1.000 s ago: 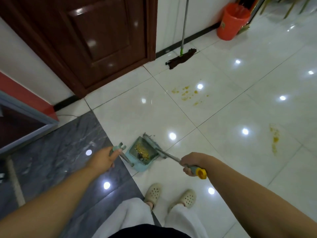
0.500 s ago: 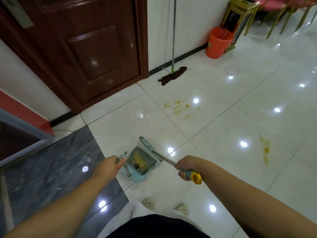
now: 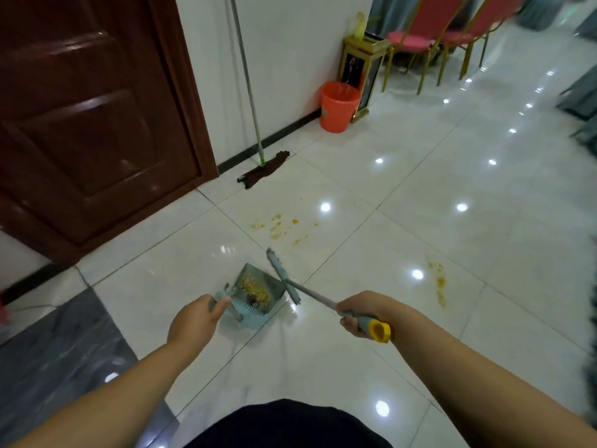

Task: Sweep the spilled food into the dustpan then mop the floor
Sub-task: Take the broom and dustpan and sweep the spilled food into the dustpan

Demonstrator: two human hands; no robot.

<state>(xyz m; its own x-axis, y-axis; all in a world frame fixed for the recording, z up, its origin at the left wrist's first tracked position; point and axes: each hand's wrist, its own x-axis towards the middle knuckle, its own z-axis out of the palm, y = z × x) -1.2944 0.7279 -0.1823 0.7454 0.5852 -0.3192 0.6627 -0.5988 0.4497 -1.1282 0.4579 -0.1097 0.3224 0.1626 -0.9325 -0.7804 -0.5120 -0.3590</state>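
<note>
A pale blue dustpan (image 3: pixel 250 313) sits on the white tiles just ahead of me, with yellow food scraps (image 3: pixel 255 291) in its tray. My left hand (image 3: pixel 195 321) grips the dustpan's handle. My right hand (image 3: pixel 361 313) grips the broom handle (image 3: pixel 371 326), which ends in a yellow cap. The broom head (image 3: pixel 284 276) lies across the dustpan's right mouth. Yellow smears (image 3: pixel 281 226) mark the tile beyond the pan, and another streak (image 3: pixel 439 282) lies to the right. A mop (image 3: pixel 263 169) with a brown cloth head leans on the wall.
A dark wooden door (image 3: pixel 97 124) fills the left. An orange bucket (image 3: pixel 339 106) and a gold stand (image 3: pixel 363 72) sit by the wall. Red chairs (image 3: pixel 420 43) stand behind them. Grey marble flooring (image 3: pixel 55 350) lies at lower left.
The view has tilted up and my feet have dropped out of sight. Both hands keep their grips, and the broom head has shifted to the dustpan's right edge.
</note>
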